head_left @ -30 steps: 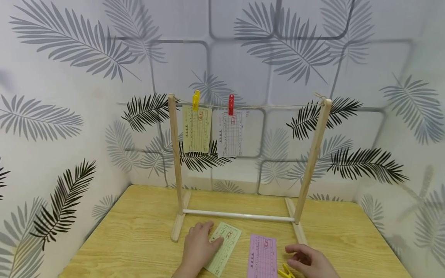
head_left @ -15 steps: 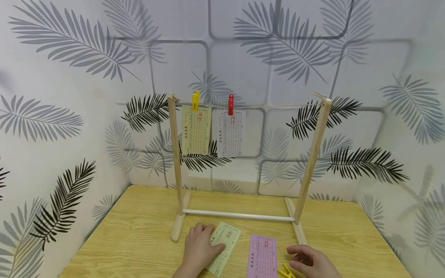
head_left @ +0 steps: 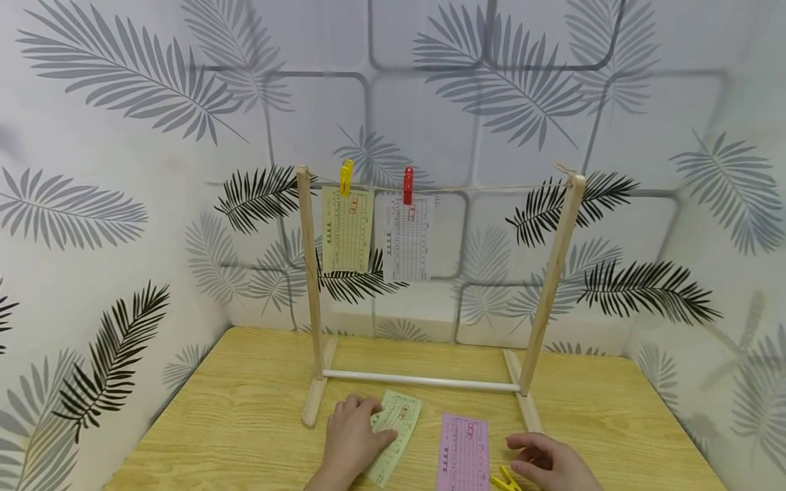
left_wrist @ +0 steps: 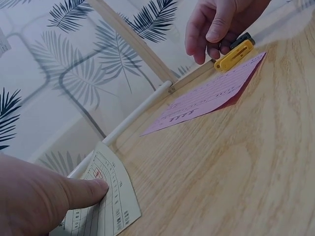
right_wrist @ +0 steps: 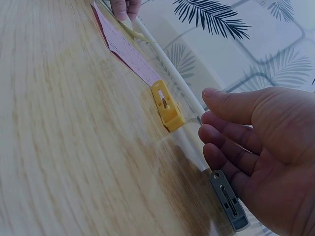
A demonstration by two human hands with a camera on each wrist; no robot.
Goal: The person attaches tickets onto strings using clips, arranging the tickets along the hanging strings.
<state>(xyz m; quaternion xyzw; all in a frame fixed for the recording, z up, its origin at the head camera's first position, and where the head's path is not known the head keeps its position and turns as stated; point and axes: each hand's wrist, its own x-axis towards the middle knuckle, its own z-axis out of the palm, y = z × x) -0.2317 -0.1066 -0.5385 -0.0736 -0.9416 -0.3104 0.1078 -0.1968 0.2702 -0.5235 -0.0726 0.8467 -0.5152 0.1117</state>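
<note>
My left hand (head_left: 358,431) rests on a pale green card (head_left: 398,424) lying on the wooden table (head_left: 233,416); a finger (left_wrist: 86,191) presses the card (left_wrist: 115,206), whose near edge curls up a little. My right hand (head_left: 543,458) hovers with loosely curled fingers (right_wrist: 231,147) and holds nothing. Just beside it lie a yellow clothespin (right_wrist: 167,105) and a grey clothespin (right_wrist: 230,200). A pink card (head_left: 463,453) lies flat between the two hands, its corner by the yellow clothespin (left_wrist: 234,54).
A wooden rack (head_left: 310,273) with a white bottom rod (head_left: 420,380) stands behind the cards. On its string (head_left: 491,187) hang a yellowish card (head_left: 346,228) under a yellow peg (head_left: 346,177) and a white card (head_left: 408,235) under a red peg (head_left: 408,184). Leaf-patterned walls close in on three sides.
The green card has shifted slightly under my left hand and its edge has begun to curl. My right hand has barely moved.
</note>
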